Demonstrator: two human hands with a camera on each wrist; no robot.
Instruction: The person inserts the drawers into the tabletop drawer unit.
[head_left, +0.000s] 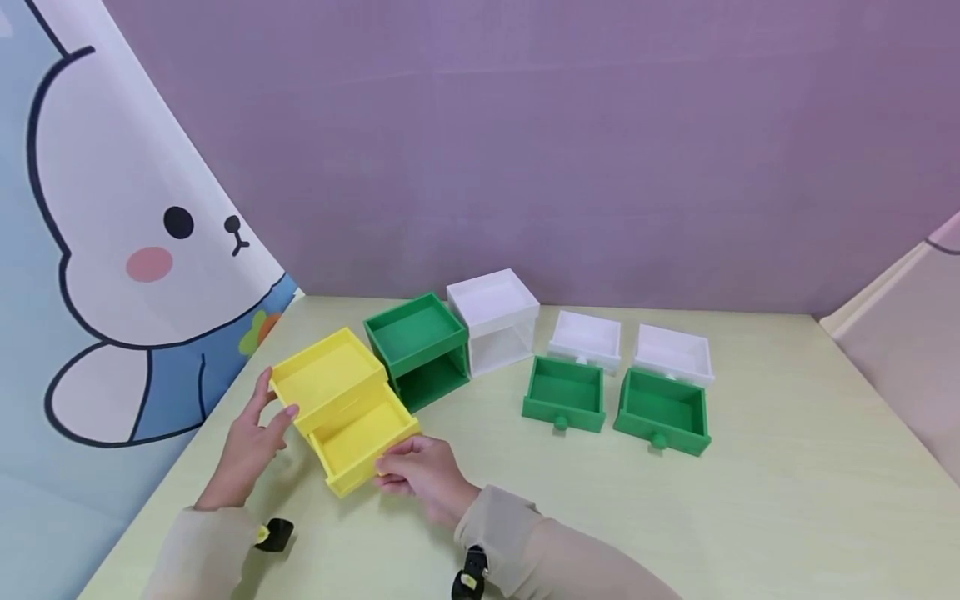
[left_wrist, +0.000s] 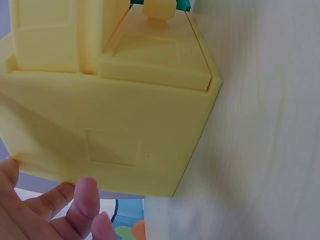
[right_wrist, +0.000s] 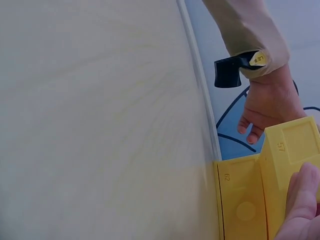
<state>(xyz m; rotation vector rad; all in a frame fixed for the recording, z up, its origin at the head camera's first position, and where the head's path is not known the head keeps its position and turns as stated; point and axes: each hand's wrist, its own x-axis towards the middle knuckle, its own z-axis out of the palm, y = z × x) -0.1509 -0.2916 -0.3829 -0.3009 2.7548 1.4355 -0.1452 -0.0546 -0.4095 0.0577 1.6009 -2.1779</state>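
Note:
A small yellow drawer cabinet (head_left: 324, 372) stands angled at the left of the table. Its upper yellow drawer (head_left: 366, 432) juts out of the front, with nothing in its tray. Below, the lower drawer (right_wrist: 241, 185) sits flush in the cabinet, its round knob showing. My left hand (head_left: 249, 448) holds the cabinet at its rear left corner, thumb on the near side and fingers toward the back. At the front, my right hand (head_left: 429, 477) pinches the upper drawer; its knob is hidden behind the fingers.
Behind the yellow cabinet stand a green cabinet shell (head_left: 417, 337) and a white cabinet shell (head_left: 495, 304). To the right lie two green drawers (head_left: 564, 392) and two white drawers (head_left: 587, 333). A purple backdrop (head_left: 570, 150) rises along the table's far edge.

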